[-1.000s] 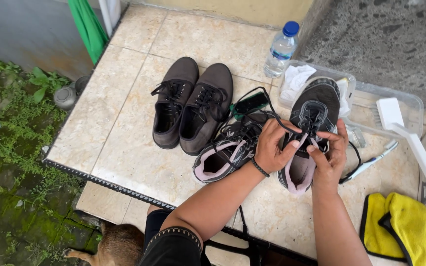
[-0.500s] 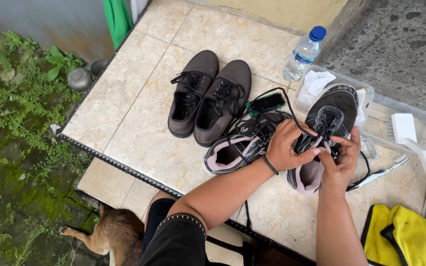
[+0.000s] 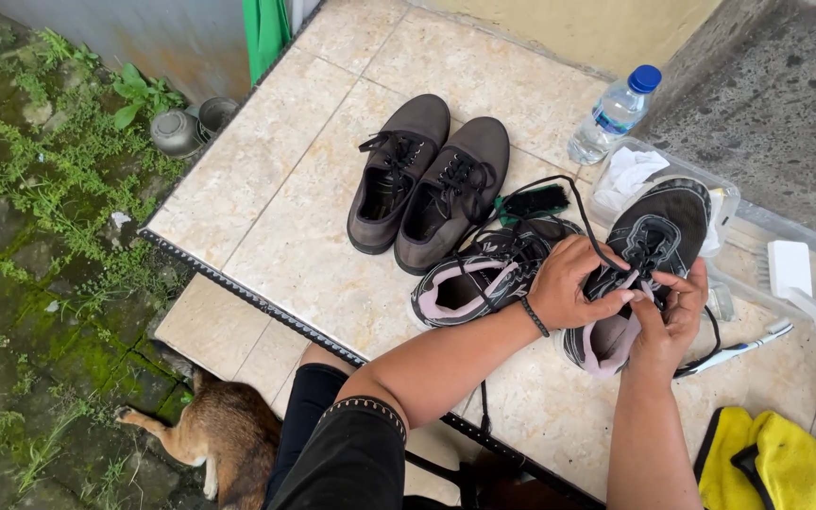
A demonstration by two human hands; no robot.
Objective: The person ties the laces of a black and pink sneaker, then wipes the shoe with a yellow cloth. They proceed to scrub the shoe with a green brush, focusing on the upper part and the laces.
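A black sneaker with a pink lining (image 3: 658,231) lies on the tiled table (image 3: 323,246), toe resting on a clear plastic tray (image 3: 809,250). My left hand (image 3: 573,281) and my right hand (image 3: 671,312) meet over its tongue, both pinching the black shoelace (image 3: 586,229). The lace loops up and back from my left hand over the table. Its mate, a second black and pink sneaker (image 3: 484,279), lies just left of my left wrist.
A pair of brown lace-up shoes (image 3: 427,184) stands mid-table. A water bottle (image 3: 614,113) is behind the tray, which holds a white cloth (image 3: 637,172) and a white brush (image 3: 809,302). A yellow cloth (image 3: 772,463) lies at right. A brown animal (image 3: 224,434) lies below the table edge.
The view has shifted left, so everything sits further right in frame. My hands stay on the sneaker's lace with small finger movements.
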